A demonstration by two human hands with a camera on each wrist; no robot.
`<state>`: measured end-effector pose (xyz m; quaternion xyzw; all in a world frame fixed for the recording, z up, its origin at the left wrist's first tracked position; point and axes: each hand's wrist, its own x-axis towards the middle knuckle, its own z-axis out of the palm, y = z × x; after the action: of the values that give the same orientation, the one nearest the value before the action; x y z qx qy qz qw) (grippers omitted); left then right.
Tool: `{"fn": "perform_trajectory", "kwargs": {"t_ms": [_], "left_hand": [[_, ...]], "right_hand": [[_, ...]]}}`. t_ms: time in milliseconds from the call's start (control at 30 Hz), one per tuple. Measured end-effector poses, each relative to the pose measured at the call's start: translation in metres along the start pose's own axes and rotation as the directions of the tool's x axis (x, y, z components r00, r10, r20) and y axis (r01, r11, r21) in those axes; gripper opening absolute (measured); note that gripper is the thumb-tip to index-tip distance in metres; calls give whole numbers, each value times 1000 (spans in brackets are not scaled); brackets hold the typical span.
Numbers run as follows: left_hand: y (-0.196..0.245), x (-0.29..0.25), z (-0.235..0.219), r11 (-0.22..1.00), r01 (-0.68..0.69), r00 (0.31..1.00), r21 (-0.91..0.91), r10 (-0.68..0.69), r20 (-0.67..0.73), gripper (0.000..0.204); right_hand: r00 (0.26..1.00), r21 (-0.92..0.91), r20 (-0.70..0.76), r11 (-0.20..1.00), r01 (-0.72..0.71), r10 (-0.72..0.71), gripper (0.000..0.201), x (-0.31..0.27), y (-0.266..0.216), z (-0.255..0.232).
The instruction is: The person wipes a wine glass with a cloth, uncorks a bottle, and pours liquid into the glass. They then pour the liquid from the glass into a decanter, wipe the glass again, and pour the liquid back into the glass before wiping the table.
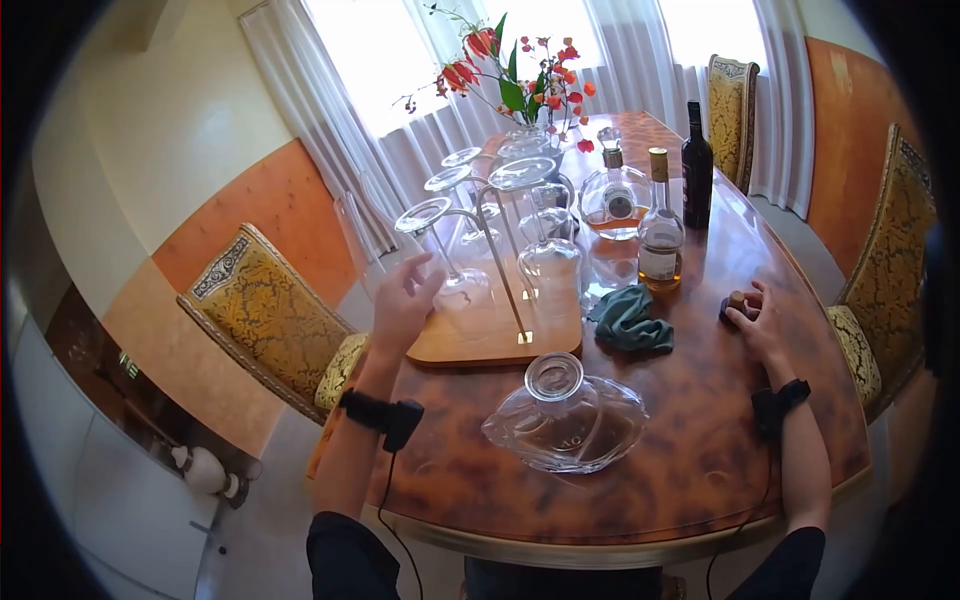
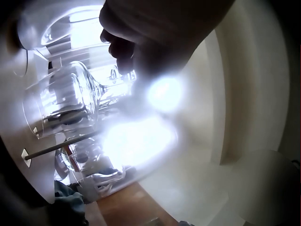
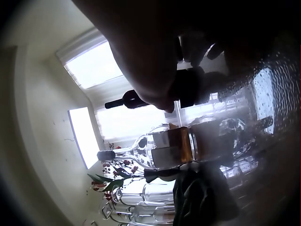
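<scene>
My left hand (image 1: 405, 305) is raised beside the wooden glass rack (image 1: 470, 352), fingers loosely bent. Its fingertips are close to the stem of the nearest upside-down wine glass (image 1: 465, 287); in the left wrist view they overlap the glassware. On the right of the table, my right hand (image 1: 762, 325) pinches a small dark stopper with a brown cork-like top (image 1: 737, 299), low over the tabletop. Directly before me stands a clear, faceted glass decanter (image 1: 600, 440) marked XO, its mouth uncovered. A crumpled green cloth (image 1: 635, 322) lies between the rack and my right hand.
Behind the cloth stand an amber-filled bottle (image 1: 660, 245), a round stoppered decanter (image 1: 615, 205) and a dark wine bottle (image 1: 697, 170). Several more glasses hang on the rack's metal rods. A flower vase (image 1: 528, 140) is farther back. Chairs (image 1: 265, 310) flank the glossy table (image 1: 690, 440).
</scene>
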<state>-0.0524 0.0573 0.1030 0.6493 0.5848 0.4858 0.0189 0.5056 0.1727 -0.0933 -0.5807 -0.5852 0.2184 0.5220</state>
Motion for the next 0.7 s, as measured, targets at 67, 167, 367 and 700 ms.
{"fn": "perform_trajectory", "kwargs": {"t_ms": [67, 167, 367, 700], "left_hand": [[-5, 16, 7, 1000, 12, 999, -14, -11, 39, 42], [-4, 29, 9, 999, 33, 993, -8, -32, 115, 37], [-15, 39, 21, 984, -15, 998, -179, 24, 53, 29], [-5, 40, 3, 962, 51, 999, -269, -47, 25, 26]], "right_hand": [[1000, -7, -16, 1000, 14, -14, 80, -2, -3, -1], [999, -17, -40, 999, 28, -29, 77, -3, -6, 3], [998, -16, -51, 999, 36, -37, 69, -7, -12, 3], [997, -59, -40, 996, 69, -71, 61, -7, -13, 4]]}}
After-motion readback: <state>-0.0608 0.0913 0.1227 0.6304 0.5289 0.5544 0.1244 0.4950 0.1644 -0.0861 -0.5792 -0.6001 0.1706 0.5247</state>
